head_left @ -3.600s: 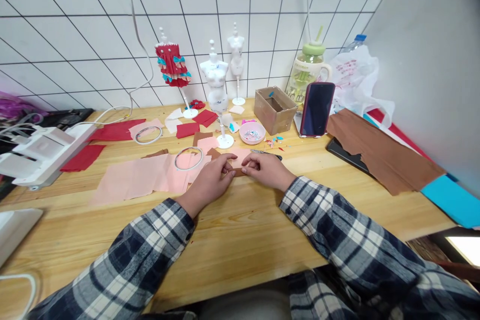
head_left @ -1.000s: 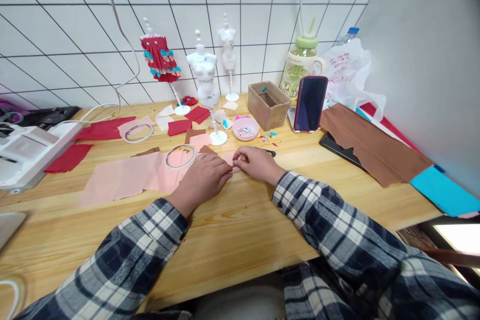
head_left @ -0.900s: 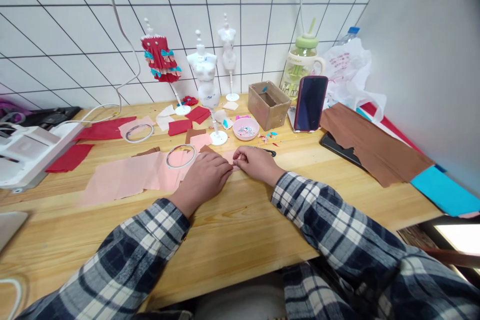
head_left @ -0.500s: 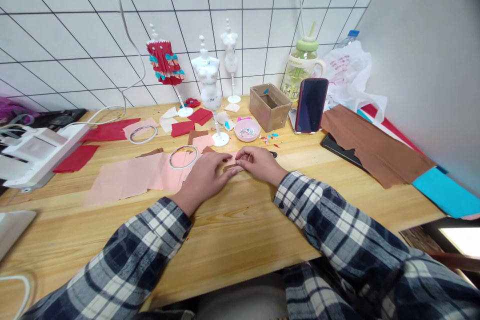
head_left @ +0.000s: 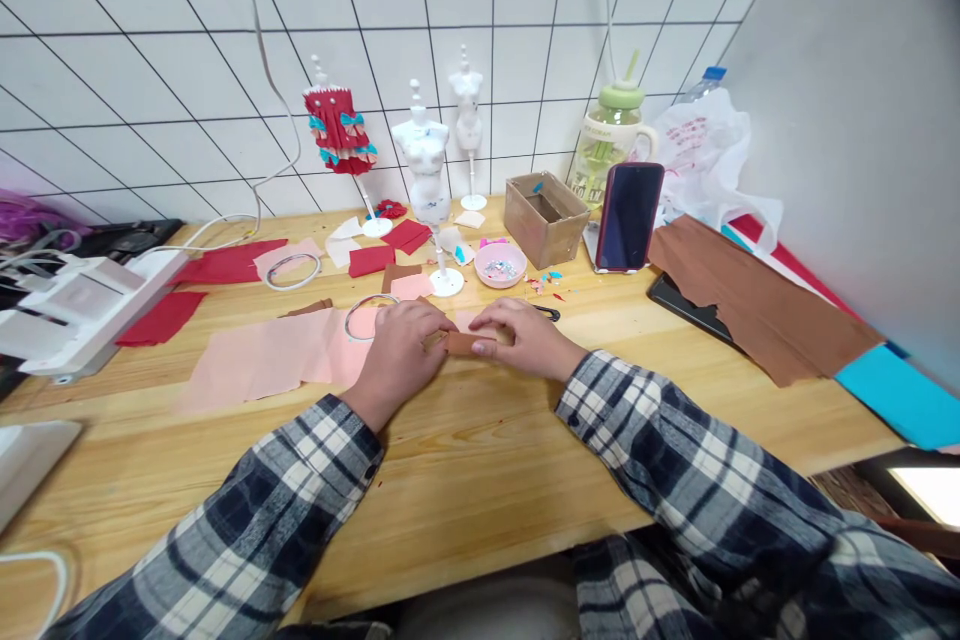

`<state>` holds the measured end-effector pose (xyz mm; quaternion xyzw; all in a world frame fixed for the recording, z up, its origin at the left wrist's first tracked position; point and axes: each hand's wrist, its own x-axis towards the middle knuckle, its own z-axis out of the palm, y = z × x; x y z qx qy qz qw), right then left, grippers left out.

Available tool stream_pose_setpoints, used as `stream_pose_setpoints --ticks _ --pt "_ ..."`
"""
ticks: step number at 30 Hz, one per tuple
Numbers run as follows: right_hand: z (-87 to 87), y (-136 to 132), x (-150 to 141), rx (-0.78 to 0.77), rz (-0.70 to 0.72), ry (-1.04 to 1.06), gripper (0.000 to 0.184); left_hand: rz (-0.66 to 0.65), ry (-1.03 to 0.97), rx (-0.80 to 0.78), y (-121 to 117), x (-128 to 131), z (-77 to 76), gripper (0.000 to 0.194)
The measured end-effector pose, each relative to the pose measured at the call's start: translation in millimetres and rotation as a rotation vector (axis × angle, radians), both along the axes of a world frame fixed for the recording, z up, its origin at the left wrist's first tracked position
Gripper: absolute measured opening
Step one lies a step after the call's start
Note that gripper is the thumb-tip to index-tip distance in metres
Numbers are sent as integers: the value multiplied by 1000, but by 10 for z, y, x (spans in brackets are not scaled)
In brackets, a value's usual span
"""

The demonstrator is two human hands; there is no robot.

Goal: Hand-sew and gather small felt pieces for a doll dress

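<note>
Between my two hands is a small brown strip of crepe paper or cloth (head_left: pixel 463 344), with a pale pink piece (head_left: pixel 466 321) just behind it. My left hand (head_left: pixel 409 345) pinches the strip's left end, fingers curled. The strip's right end is gripped by my right hand (head_left: pixel 521 335), thumb in front and fingers behind. Beside my left hand lie a long pale pink sheet (head_left: pixel 255 355) and a white-and-silver ring (head_left: pixel 360 317), partly covered by that hand. Behind the hands stands a bare white mini dress form (head_left: pixel 425 165).
Behind are a dress form in a red ruffled dress (head_left: pixel 339 130), a pink bowl of sequins (head_left: pixel 501 265), a cardboard box (head_left: pixel 551 230) and a propped phone (head_left: pixel 628 220). Brown fabric (head_left: pixel 772 305) lies right; black-handled scissors (head_left: pixel 547 313) are near my right hand. A white power strip (head_left: pixel 90 305) sits left.
The brown strip has been raised and turned so its face shows between my hands. My left fingers have closed on its end, and my right hand has shifted slightly right.
</note>
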<state>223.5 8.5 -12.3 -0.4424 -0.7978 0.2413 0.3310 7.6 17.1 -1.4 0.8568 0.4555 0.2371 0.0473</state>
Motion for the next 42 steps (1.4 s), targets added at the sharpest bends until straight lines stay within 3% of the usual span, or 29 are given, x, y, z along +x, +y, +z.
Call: stream_pose_setpoints --ticks 7,13,19,26,34,39,42 --pt "101 -65 -15 149 163 -89 4 14 162 40 0 -16 3 20" --pt "210 -138 -29 37 243 -235 25 52 52 -7 6 -28 7 27" --pt "185 -107 -20 69 235 -234 24 -47 114 -80 8 -12 -19 17" --pt "210 -159 -43 220 280 -360 13 2 109 -114 15 -27 -26 18" --pt "202 -171 -52 90 298 -344 13 17 87 -159 5 -41 -63 26" --pt "175 -130 4 53 313 -324 35 4 67 -183 15 -35 -71 28" --pt "152 -93 46 46 318 -341 28 -12 65 -196 21 -31 -67 29"
